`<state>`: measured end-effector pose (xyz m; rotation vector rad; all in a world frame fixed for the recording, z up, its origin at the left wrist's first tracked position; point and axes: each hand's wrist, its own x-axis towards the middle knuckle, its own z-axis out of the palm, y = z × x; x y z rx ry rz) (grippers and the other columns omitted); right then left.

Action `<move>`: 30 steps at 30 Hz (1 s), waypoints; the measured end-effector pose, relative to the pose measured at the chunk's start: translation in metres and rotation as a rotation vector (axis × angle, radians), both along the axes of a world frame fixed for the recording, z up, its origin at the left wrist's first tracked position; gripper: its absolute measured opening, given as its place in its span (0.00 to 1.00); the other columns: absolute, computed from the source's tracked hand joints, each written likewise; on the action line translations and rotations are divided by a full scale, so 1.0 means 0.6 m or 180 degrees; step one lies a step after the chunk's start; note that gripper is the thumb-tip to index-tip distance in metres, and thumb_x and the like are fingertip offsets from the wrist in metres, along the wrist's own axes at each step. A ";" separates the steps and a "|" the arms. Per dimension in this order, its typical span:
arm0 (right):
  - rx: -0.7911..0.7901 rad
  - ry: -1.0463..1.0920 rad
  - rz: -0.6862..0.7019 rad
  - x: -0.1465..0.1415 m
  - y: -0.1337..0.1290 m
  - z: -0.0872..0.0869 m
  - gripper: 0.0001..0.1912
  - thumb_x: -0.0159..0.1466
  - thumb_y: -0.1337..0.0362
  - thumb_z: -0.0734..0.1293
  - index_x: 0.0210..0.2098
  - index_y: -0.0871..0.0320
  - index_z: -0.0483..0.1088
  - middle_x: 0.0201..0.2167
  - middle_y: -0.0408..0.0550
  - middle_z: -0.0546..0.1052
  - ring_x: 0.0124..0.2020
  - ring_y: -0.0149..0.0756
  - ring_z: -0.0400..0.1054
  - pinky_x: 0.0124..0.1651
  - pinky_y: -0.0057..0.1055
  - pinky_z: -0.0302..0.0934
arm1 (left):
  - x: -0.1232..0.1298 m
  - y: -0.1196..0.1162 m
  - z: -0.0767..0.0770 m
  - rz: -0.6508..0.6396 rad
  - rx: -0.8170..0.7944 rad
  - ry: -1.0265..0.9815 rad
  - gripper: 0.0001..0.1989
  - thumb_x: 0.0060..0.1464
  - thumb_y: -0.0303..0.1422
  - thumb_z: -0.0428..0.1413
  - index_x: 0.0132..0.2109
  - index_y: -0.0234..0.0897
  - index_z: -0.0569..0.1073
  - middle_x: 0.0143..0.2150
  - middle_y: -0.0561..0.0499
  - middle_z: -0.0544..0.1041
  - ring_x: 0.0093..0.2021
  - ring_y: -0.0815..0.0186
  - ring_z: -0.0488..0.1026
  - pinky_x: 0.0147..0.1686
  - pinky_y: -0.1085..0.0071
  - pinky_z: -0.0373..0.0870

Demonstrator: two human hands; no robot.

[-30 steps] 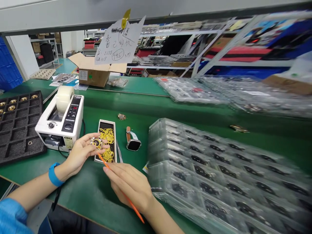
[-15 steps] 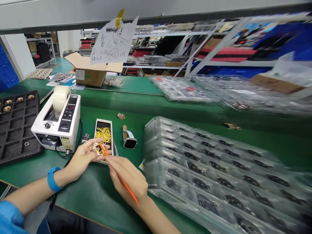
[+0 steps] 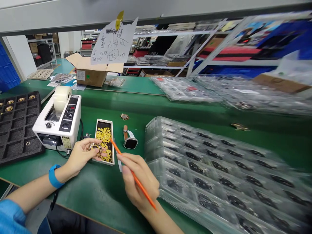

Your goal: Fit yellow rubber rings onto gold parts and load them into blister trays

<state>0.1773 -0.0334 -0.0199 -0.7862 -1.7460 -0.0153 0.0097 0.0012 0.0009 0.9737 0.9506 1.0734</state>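
Observation:
My left hand point(image 3: 79, 156) is closed around a round gold watch case point(image 3: 95, 147), partly covered by the fingers and tilted on edge. It hovers at the left side of a white box point(image 3: 105, 120) with a dark inside, where many thin yellow rings point(image 3: 104, 134) lie. In my right hand point(image 3: 141, 180) is a slim orange stick point(image 3: 116, 148), gripped like a pen. Its tip points at the box's right edge, apart from the watch case. A smartwatch point(image 3: 130, 143) with a brown and pale strap lies beyond my right hand.
On the left stand a white tape dispenser point(image 3: 58, 120) and a black foam tray point(image 3: 18, 130) holding gold cases. Stacked clear plastic trays point(image 3: 216, 172) with black parts fill the right. Loose metal parts point(image 3: 124, 116) lie on the green bench. A handwritten sheet point(image 3: 113, 42) hangs ahead.
My right hand has moved right and slightly down, taking the orange stick's tip off the watch case. My left hand has drawn slightly left and tilted the case.

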 end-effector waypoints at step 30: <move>-0.1099 0.0055 0.0030 -0.022 0.012 0.000 0.07 0.59 0.72 0.62 0.26 0.57 0.64 0.22 0.40 0.68 0.22 0.27 0.64 0.24 0.22 0.58 | 0.012 -0.026 -0.026 -0.0510 0.1119 0.1344 0.20 0.59 0.29 0.46 0.57 0.38 0.67 0.55 0.44 0.72 0.54 0.57 0.70 0.56 0.59 0.65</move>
